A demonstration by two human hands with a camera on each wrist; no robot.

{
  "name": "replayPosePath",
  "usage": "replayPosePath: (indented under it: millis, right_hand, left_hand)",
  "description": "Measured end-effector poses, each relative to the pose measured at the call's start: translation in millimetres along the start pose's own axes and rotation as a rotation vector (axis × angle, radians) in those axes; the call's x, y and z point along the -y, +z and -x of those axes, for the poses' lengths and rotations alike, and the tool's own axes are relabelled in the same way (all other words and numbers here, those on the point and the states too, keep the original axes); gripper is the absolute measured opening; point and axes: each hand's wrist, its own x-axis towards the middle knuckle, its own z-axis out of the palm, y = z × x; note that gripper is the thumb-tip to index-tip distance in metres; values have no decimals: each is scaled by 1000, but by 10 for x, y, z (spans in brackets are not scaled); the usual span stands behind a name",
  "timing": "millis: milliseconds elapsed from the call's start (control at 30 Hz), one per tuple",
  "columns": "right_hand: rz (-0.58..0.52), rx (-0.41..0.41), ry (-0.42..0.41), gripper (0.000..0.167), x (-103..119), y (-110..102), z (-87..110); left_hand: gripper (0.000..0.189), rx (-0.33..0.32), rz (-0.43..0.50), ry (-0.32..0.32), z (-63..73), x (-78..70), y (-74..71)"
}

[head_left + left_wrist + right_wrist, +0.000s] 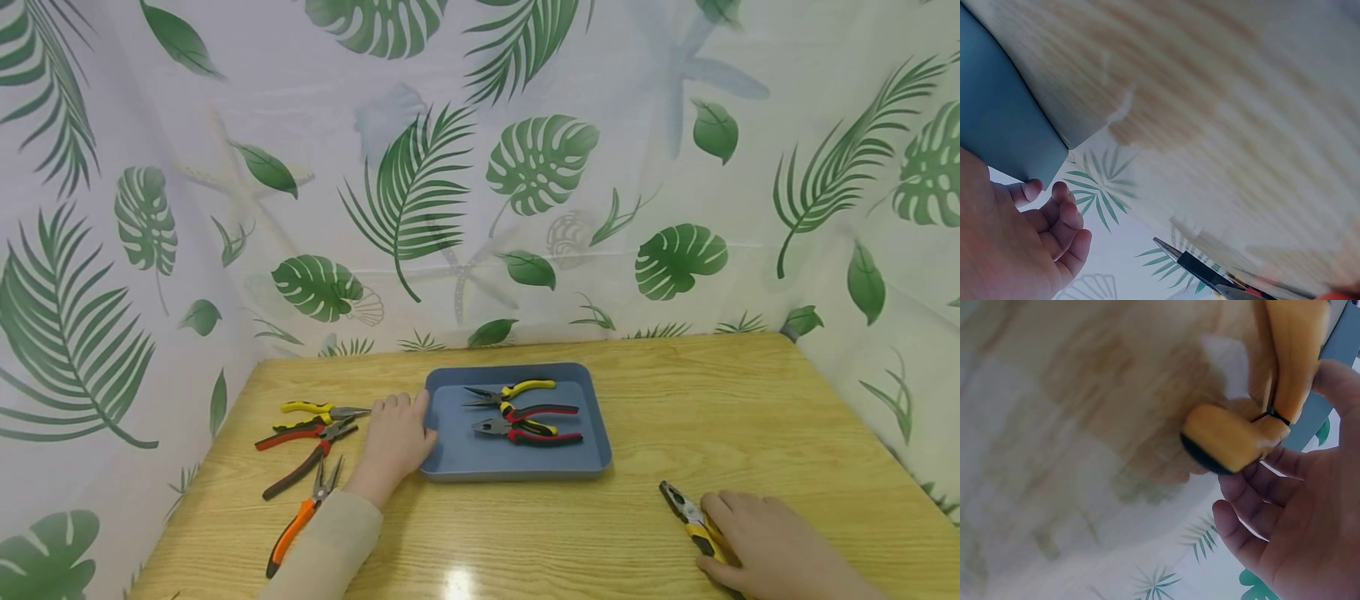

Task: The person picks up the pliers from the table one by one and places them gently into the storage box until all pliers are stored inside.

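Observation:
My left hand point(396, 437) rests against the left side of a blue-grey tray point(517, 476); in the left wrist view its fingers are loosely bent beside the tray wall point(1007, 94). Inside the tray lie long-nose pliers point(529, 386) with yellow and black handles and combination pliers point(551, 439) with red and black handles. At the lower right, my right hand point(772, 542) holds yellow-and-black-handled pliers point(693, 517) on the table, their jaws pointing up and left. The right wrist view shows fingers and thumb around the yellow handles point(1297, 350).
Left of my left hand lie yellow-handled long-nose pliers point(307, 407), red-and-black-handled pliers point(311, 462) and orange-handled long-nose pliers point(298, 525). All rest on a wood-grain table point(525, 542). A leaf-printed sheet point(600, 308) stands behind the table and along its sides.

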Motion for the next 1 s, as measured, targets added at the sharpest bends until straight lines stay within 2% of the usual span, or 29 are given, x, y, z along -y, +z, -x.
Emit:
replayPosePath:
  millis: [333,633,867,1000]
  right_hand:
    - [-78,27,30,40,5,7,-1]
    - [-153,125,100,40,4,-39,-48]
    - [-124,48,38,38,-42,-38,-33]
    - [-117,51,24,37,-76,-37,-51]
  left_hand:
    - [30,-4,-4,0,-4,1,-2]
    - [32,-1,-10,5,-5,1,24]
    - [32,-4,-13,1,3,2,23]
    - [34,5,-20,-4,-3,7,23]
